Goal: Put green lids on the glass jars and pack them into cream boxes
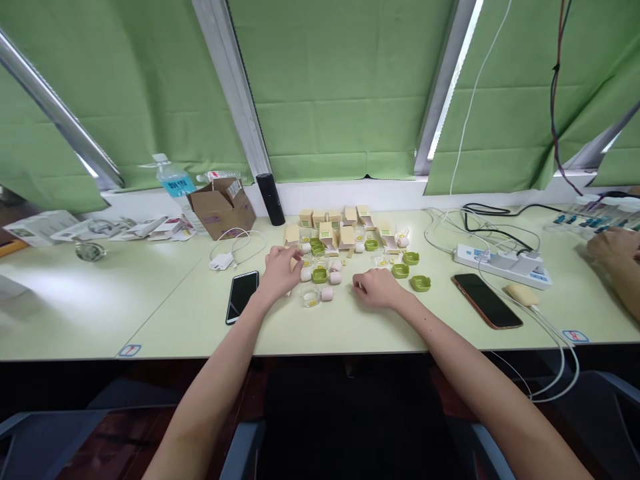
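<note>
My left hand (281, 269) is bent over the table at the left side of a cluster of small parts, fingers curled. Something pale shows beneath it, too hidden to name. Beside its fingertips lie pale pink cylindrical pieces (327, 294), green cat-eared shallow pieces (319, 275) and clear plastic pieces (311, 296). To the right of these, my right hand (376, 288) rests low over the table with its fingers drawn in; what they hold, if anything, is hidden. More green pieces (421, 284) lie to its right. Several small cream boxes (347, 237), some with flaps up, stand behind.
A phone (243, 297) lies beside my left forearm; another phone (487, 301) and a power strip (503, 264) with cables are at right. A cardboard box (223, 208), black cylinder (271, 199) and bottle (174, 177) stand at the back. Another person's hand (614, 248) is at far right.
</note>
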Demonstrator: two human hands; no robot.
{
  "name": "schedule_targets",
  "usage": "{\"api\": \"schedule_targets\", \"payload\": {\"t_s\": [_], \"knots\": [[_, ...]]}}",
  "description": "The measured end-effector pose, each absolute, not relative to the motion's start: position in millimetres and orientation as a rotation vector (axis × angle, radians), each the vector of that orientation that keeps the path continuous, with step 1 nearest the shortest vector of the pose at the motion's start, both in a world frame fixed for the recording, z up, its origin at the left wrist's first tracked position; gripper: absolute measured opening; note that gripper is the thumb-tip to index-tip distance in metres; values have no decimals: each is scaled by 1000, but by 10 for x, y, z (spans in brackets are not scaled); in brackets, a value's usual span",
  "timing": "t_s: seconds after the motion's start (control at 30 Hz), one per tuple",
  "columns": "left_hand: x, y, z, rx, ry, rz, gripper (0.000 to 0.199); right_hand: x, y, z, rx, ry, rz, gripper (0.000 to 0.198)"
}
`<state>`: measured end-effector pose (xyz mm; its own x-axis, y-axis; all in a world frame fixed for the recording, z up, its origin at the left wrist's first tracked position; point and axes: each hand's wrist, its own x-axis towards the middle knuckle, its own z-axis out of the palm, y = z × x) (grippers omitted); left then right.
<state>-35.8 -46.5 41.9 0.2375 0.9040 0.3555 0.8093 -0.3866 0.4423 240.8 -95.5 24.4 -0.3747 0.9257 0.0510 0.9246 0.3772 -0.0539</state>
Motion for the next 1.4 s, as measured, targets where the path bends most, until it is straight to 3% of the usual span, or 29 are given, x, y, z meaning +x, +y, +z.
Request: {"api": "schedule_targets", "payload": {"t_s": [0.37, 0.5, 0.67, 0.83, 1.0, 1.4], "knots": [[-162, -70, 204, 2352, 1599, 1043, 25, 2425, -713, 185, -1701, -1726, -40, 28], [-164, -123, 167, 2425, 1567, 1028, 25, 2775, -863, 407, -1786, -1541, -3, 21], [-131, -123, 170, 2458, 1577, 983, 27, 3073, -1220, 577, -2177, -1851, -61, 15], [-92, -120, 156, 2501, 1558, 1017, 26, 3033, -1509, 404, -2403, -2121, -65, 17], [-91, -143, 157, 2491, 1571, 1022, 26, 2948, -1552, 237, -2403, -2154, -108, 28], [-132, -171, 177, 2503, 1621, 999, 27, 2644, -1257, 197, -2150, -2279, -74, 30]]}}
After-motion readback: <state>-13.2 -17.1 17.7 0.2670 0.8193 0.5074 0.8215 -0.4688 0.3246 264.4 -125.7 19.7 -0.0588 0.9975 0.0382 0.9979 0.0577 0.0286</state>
